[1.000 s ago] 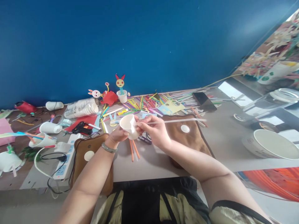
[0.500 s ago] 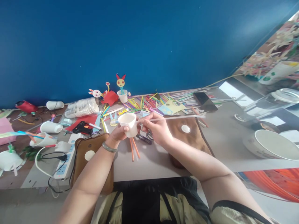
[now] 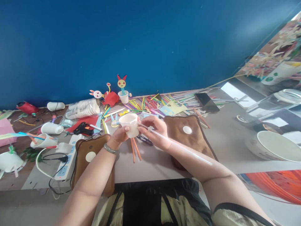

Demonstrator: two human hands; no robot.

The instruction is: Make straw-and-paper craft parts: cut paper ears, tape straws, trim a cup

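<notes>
My left hand is closed around a white paper cup, its thumb on the near side and the mouth facing up. Close against the cup's right side, my right hand pinches a long, thin white straw. One end of the straw meets the cup wall; the rest slants down to the right over my forearm. Whether that end pierces the wall I cannot tell. Below the cup lie orange straws and dark-handled scissors, partly hidden by my hands.
Brown pads flank my hands. Leftward are a black glue gun, a power strip with cords, and stacked paper cups. Coloured straws, a phone and a cup with a paper figure sit by the wall. A white tub stands right.
My right hand has turned, so the straw swings from nearly level to slanting down across my forearm, its near end against the cup. The cup has barely moved in my left hand.
</notes>
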